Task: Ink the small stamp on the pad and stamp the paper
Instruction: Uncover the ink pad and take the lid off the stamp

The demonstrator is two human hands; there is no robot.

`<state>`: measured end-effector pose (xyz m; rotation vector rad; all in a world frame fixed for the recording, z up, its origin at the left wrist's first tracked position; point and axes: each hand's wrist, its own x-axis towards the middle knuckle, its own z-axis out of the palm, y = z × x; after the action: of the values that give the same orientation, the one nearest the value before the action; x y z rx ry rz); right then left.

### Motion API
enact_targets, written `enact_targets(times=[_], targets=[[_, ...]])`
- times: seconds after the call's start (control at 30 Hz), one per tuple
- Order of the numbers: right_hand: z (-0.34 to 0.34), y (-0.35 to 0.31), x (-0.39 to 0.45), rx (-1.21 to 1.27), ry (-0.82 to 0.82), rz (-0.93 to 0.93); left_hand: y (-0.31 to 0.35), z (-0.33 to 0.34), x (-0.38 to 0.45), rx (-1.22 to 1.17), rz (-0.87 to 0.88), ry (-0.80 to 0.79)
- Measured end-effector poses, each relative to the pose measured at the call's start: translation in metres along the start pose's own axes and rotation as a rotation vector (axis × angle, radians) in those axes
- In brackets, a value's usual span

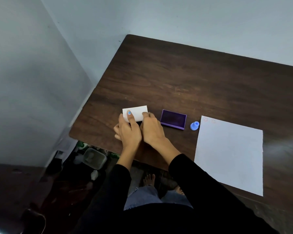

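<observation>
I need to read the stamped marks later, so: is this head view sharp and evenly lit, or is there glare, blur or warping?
Head view: wide-angle warping bends the table edges and walls; soft overall, so the two marks at the paper's top corner stay faint; a pale glare patch sits right of the paper; under the table it is dark.

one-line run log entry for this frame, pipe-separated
hands: left hand and right hand on white box | ink pad: open, untouched | blue stamp: standing on table | paper: two marks at its far left corner

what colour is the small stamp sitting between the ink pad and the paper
Light blue. The small stamp shows clearly in the head view, beside the purple ink pad.
</observation>
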<state>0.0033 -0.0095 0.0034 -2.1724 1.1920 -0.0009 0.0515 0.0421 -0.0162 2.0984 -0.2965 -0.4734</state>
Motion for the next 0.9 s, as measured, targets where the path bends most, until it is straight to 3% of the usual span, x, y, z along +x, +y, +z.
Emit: enact_targets(times=[0.3,0.47,0.6,0.67,0.77,0.9], targets=[[0.003,0.006,0.006,-0.019,-0.017,0.012,-0.003,0.005,0.002,0.113,-0.019,0.004],[-0.034,0.015,0.008,0.118,0.218,0.038,0.010,0.014,0.000,0.133,0.088,-0.001],[-0.081,0.046,0.006,0.162,0.408,0.135,0.024,0.034,-0.011,0.127,0.239,-0.098],[-0.100,0.067,0.001,0.164,0.434,0.226,0.030,0.047,-0.019,0.142,0.356,-0.225],[-0.114,0.092,-0.009,0.153,0.372,0.364,0.033,0.063,-0.034,0.157,0.504,-0.395],[-0.115,0.115,-0.020,0.135,0.251,0.481,0.032,0.081,-0.051,0.227,0.614,-0.501]])
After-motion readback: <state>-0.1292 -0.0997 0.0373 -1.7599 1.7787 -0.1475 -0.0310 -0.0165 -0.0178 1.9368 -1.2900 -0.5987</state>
